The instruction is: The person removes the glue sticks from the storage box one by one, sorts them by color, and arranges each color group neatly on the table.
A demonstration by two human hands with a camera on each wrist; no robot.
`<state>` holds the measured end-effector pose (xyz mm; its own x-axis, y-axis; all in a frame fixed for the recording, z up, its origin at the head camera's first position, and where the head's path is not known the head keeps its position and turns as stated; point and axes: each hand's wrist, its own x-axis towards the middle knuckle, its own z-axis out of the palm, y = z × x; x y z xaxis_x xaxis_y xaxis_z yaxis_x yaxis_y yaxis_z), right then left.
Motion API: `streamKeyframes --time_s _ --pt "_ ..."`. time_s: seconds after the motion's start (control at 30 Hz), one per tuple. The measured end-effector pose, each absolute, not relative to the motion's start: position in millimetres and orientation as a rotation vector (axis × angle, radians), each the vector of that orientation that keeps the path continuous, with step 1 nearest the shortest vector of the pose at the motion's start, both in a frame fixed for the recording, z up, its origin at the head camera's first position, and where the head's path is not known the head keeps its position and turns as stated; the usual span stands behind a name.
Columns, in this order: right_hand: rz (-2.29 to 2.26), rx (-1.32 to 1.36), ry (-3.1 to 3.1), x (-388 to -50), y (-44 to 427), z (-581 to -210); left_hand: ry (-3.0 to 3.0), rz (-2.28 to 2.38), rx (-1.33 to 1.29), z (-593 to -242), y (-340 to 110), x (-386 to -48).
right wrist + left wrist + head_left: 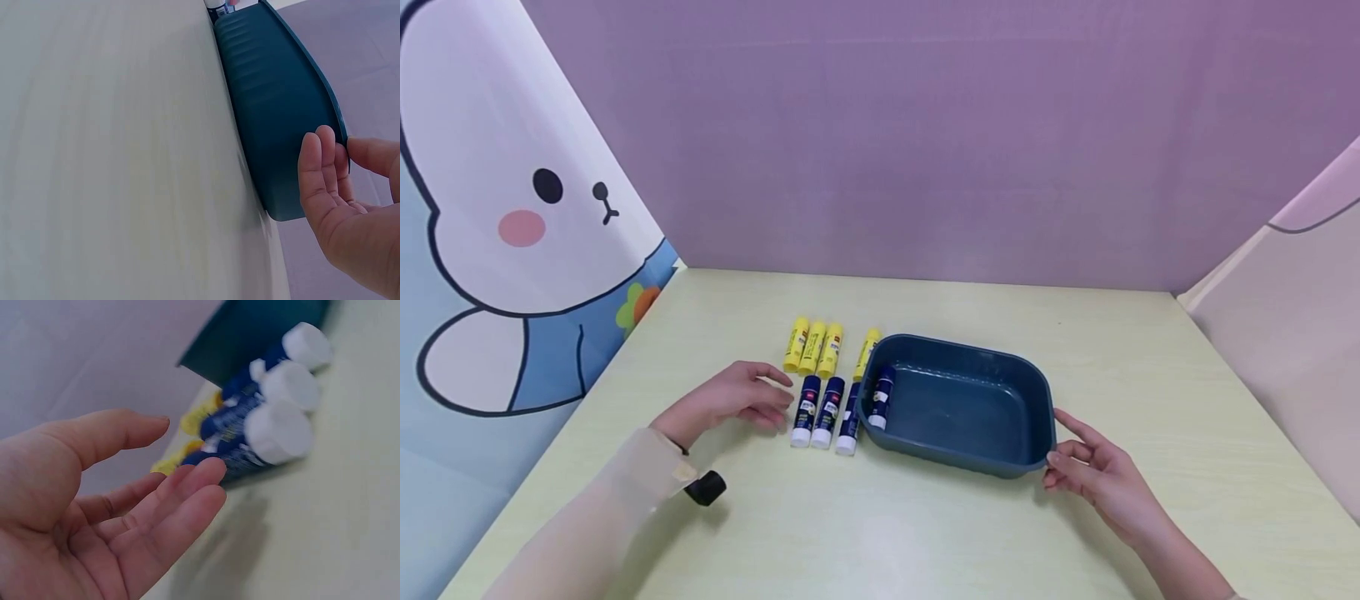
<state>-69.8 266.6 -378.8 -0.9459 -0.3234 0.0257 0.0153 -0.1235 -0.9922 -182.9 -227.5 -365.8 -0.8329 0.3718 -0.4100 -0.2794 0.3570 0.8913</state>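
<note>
A dark blue-green plastic basin (955,462) sits on the table, with one navy glue stick (882,398) leaning inside its left end. My right hand (1093,477) grips the basin's near right corner, fingers against the outer wall (281,112). Left of the basin lie three navy glue sticks with white ends (828,412), the rightmost partly hidden by the basin. Behind them are several yellow glue sticks (812,348), one of them close against the basin's side. My left hand (747,397) hovers just left of the navy sticks, fingers apart and loosely bent, holding nothing.
The pale wooden table (880,542) extends around these things. A purple backdrop (925,150) stands behind it, and a cartoon-printed cloth (512,250) hangs along the left. A black object (705,488) is at the left wrist.
</note>
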Motion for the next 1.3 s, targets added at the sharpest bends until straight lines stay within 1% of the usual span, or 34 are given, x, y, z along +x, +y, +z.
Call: streamKeyframes --time_s 0.33,0.77,1.3 --pt "-2.158 -0.325 1.926 -70 267 -378 2.010 1.606 0.206 -344 -215 -193" --pt "-2.156 -0.327 1.927 -69 267 -378 1.905 1.708 0.303 -323 -167 -200" --pt "-2.162 -0.341 1.918 -68 265 -376 1.812 1.656 0.421 -317 -110 -202"
